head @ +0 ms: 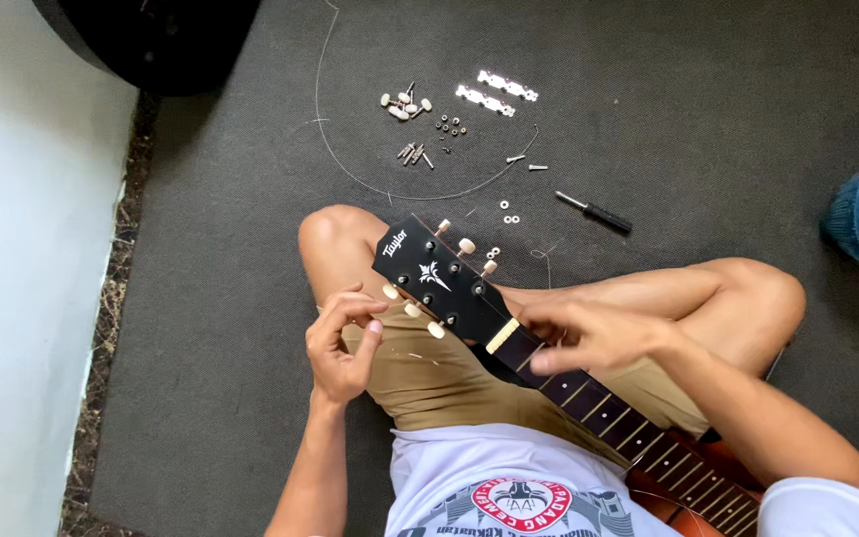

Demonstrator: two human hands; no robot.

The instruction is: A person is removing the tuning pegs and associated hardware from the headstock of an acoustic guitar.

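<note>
Dark, glossy wood marks the guitar headstock (pixel 436 281), which lies across the seated person's bare knees, its neck (pixel 608 408) running down to the near right. The left hand (pixel 342 338) sits at the left edge of the headstock, thumb and fingertips pinched together on or just beside a cream tuning peg (pixel 391 292); whether they truly clamp it cannot be told. The right hand (pixel 589 336) rests over the neck just below the pale nut (pixel 502 336), fingers loosely curled and blurred, apparently holding nothing. This looks like fitting or adjusting the pegs on a stripped, unstrung guitar; a following move would call for a small, steady twist with the neck held still. Farther off on the coarse grey carpet (pixel 708 89) lie a black-handled screwdriver (pixel 596 213), small round washers (pixel 510 212), a thin curved wire string (pixel 350 169), loose screws (pixel 415 154), spare cream pegs (pixel 403 103) and two shiny metal plates (pixel 496 92). A blue basket (pixel 852 214) stands at the right edge.
</note>
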